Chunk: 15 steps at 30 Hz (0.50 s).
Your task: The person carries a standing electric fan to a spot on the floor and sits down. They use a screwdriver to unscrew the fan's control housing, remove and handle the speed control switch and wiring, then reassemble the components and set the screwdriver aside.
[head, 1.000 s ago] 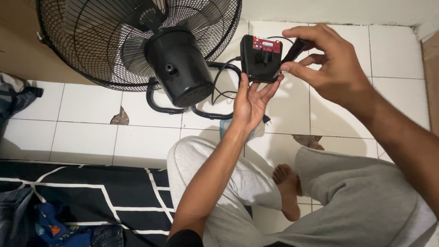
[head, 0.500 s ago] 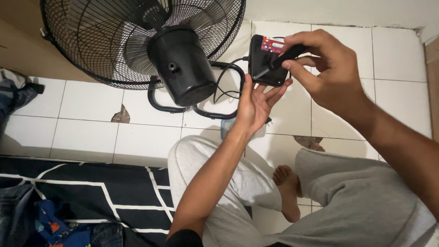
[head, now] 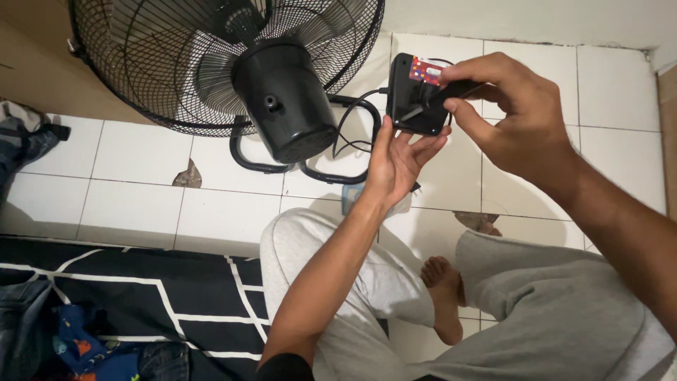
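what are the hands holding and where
Left hand cradles a black box from below; right hand pinches a dark tool handle against its face.

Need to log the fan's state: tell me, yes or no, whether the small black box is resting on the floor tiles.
No, the small black box is held up above the tiles, gripped by the left hand and right hand.
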Available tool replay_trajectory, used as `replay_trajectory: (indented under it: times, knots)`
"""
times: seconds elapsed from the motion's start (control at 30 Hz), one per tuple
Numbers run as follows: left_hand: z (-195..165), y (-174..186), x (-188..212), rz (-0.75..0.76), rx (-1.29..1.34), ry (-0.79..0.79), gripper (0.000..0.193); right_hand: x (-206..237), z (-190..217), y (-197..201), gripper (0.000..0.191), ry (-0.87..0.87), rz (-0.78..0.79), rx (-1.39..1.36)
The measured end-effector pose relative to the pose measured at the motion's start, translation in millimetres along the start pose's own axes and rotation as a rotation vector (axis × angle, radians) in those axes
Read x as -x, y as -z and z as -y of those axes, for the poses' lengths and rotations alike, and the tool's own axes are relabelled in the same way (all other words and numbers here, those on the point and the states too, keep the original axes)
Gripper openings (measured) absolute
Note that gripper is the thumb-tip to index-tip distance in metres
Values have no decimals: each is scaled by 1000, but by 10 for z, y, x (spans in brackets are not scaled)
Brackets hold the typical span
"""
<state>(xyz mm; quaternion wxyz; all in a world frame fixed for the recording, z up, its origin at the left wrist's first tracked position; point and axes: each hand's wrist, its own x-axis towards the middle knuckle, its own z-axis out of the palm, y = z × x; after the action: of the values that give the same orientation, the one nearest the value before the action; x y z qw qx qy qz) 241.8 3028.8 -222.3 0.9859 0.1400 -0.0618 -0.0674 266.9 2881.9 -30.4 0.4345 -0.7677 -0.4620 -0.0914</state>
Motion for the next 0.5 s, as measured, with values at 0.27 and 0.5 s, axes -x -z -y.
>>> replay_trajectory:
  times: [0.27,0.5]
  knots:
    - [76,-53,-35,-116,-708,-308,77,14,-346,178,29,-633,-2,-86]
    - [263,-47,27,-135,-1063,-563,101,39,-525,34,48,-762,229,110]
